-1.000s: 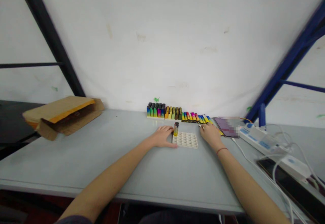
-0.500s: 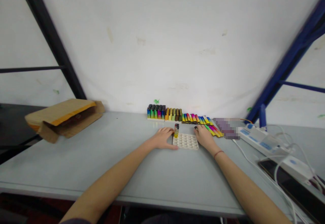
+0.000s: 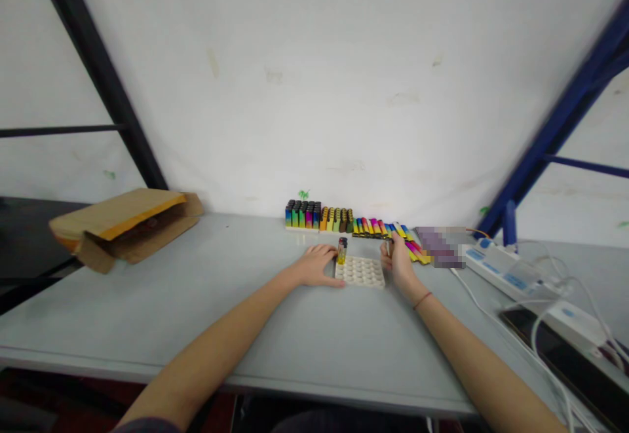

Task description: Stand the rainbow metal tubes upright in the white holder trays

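Observation:
A white tray with rows of round holes (image 3: 361,272) lies flat on the table. One lighter (image 3: 342,251) with a yellow lower end and a dark top stands upright in its back left corner. My left hand (image 3: 314,267) holds the tray's left end, thumb at the front corner and fingers at the back. Just right of the tray, my right hand (image 3: 399,266) is closed on a slim lighter (image 3: 388,247), mostly hidden by the fingers. Behind it lie several colourful lighters (image 3: 417,252), partly covered by the hand.
Along the wall stand a block of dark-topped lighters (image 3: 303,215) and a block of yellowish ones (image 3: 336,219). More lighters (image 3: 373,226) lie in a row beside them. An open cardboard box (image 3: 132,223) is at left. A power strip (image 3: 511,276), cables and a phone (image 3: 555,354) occupy the right.
My right hand has lifted and turned upright, drawing a lighter away from the loose ones toward the tray's right side. My left hand and the tray have stayed put.

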The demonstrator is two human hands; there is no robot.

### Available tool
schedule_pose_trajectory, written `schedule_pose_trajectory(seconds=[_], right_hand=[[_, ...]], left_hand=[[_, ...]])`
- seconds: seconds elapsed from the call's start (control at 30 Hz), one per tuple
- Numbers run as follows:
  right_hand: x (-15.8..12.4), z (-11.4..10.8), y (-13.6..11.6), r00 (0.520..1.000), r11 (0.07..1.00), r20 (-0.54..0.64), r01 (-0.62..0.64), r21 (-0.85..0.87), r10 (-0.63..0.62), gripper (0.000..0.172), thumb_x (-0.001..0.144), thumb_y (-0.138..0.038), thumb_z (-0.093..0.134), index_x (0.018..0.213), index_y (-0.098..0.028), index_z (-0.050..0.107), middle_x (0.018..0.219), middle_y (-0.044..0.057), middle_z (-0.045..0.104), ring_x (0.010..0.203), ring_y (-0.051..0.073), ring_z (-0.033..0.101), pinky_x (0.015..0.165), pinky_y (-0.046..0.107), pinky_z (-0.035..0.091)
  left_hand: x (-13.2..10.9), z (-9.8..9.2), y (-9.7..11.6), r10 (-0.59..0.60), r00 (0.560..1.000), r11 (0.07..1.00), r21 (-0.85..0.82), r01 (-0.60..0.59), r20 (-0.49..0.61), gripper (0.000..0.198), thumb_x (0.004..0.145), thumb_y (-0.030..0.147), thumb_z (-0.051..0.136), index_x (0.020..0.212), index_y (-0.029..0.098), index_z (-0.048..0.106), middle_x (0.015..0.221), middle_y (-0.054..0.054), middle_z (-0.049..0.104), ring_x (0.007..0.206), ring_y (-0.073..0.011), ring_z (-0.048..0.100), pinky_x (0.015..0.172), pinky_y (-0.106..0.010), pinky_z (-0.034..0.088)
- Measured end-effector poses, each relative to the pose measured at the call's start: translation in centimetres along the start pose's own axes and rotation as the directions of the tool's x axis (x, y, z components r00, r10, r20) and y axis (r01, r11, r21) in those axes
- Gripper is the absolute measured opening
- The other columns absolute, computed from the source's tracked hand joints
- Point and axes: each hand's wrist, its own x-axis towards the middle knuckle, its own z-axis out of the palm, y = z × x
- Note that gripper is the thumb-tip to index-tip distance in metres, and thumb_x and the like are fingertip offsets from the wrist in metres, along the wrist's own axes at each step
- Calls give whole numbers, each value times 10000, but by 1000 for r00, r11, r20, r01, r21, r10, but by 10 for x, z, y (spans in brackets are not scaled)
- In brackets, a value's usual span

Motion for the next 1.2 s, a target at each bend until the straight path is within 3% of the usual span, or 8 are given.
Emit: schedule_pose_trajectory(seconds=[0.2, 0.4, 0.53, 0.7, 1.0, 1.2], right_hand=[[-9, 5, -16, 995, 969, -33, -85, 230, 95, 456, 842, -587, 339, 571, -223, 386, 460, -61, 291, 359, 78, 205, 341, 219, 189], [-9, 3, -16, 992, 957, 22, -128, 262, 126, 448, 825, -565, 326, 533, -228, 368, 441, -53, 282, 361, 87, 249, 348, 216, 201], [-9, 1, -16, 983, 958, 70, -179, 225, 168, 477, 807, -590, 313, 491, -233, 319, 427, -62, 243, 333, 73, 187, 332, 210, 140], [-14, 5, -22, 963, 946, 45, -269, 181, 265, 477, 830, -540, 266, 454, -247, 272, 364, -67, 178, 308, 74, 123, 315, 204, 107], [-17, 10, -23, 984, 972, -53, -158, 173, 170, 490, 867, -489, 287, 454, -225, 304, 366, -63, 195, 313, 66, 135, 322, 197, 106], [-14, 8, -22, 983, 967, 0, -179, 179, 182, 510, 870, -483, 263, 424, -235, 271, 349, -59, 183, 305, 65, 129, 321, 206, 106]], left_hand=[[0, 0, 0, -1, 1000, 1000, 2, 1, -1, 782, 710, 730, 630, 1265, 193, 505, 1360, -150, 488, 1258, -342, 439, 1068, -473, 298], [0, 1, -1, -1, 1000, 1000, 14, 1, 5, 779, 715, 724, 632, 1268, 190, 504, 1359, -148, 487, 1261, -335, 437, 1066, -465, 302], [0, 1, -1, 0, 1000, 1000, 16, 0, 9, 791, 719, 722, 632, 1279, 181, 496, 1367, -151, 480, 1273, -335, 426, 1074, -460, 290], [0, 1, -1, -5, 1000, 1000, 22, 4, 13, 787, 718, 725, 631, 1273, 182, 500, 1369, -152, 480, 1271, -336, 430, 1073, -458, 292], [0, -1, 1, -4, 1000, 999, 34, 4, 17, 759, 727, 702, 641, 1255, 173, 511, 1364, -151, 487, 1266, -330, 434, 1070, -455, 299], [0, -1, 1, -4, 1000, 1000, 25, 4, 18, 779, 725, 701, 645, 1271, 164, 502, 1368, -160, 481, 1271, -336, 429, 1074, -460, 291]])
